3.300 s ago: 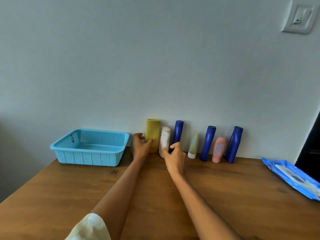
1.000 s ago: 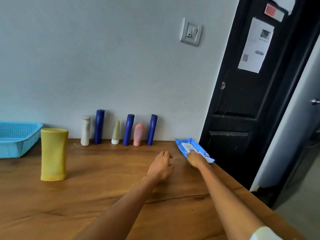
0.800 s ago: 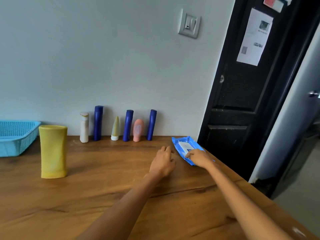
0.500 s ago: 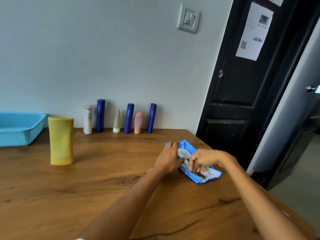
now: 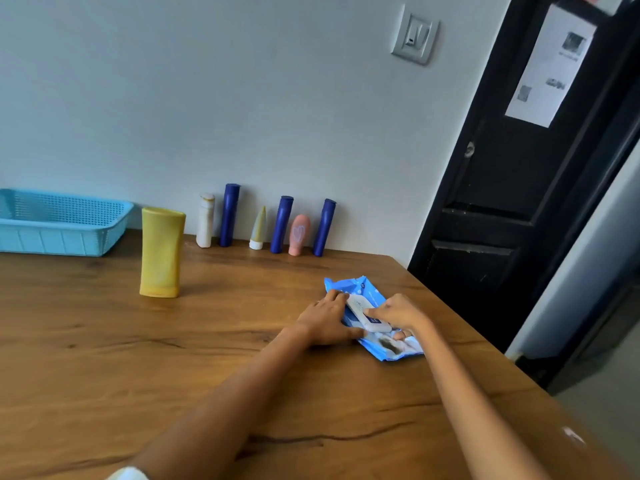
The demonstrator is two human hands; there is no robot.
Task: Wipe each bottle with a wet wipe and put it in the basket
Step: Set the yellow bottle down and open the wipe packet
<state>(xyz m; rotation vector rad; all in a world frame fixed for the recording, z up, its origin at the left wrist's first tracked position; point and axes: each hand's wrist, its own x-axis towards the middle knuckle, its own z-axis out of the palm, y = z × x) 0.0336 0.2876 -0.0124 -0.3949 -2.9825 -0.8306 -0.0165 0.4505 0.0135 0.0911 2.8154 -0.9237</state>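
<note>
A blue wet wipe pack (image 5: pixel 393 349) lies on the wooden table (image 5: pixel 173 358), right of centre. My left hand (image 5: pixel 325 317) presses flat on its left side with straight fingers. My right hand (image 5: pixel 398 311) curls over the pack's white lid flap (image 5: pixel 367 317) and pinches it; the flap looks lifted. A tall yellow bottle (image 5: pixel 161 252) stands alone, left of centre. Along the wall stand a white bottle (image 5: pixel 205 220), three dark blue bottles (image 5: pixel 229 214) (image 5: pixel 281 225) (image 5: pixel 324 226), a cream tube (image 5: pixel 258 230) and a pink bottle (image 5: pixel 299 233). The light blue basket (image 5: pixel 62 223) sits at the far left.
The table's right edge runs diagonally just beyond the wipe pack. A black door (image 5: pixel 502 202) stands to the right of the table, and a light switch (image 5: pixel 414 36) is on the wall above.
My right hand dragged the wipe pack from the table's far right edge toward me. My left hand came onto it, and the white lid flap now looks raised. The yellow bottle was set down apart from the row.
</note>
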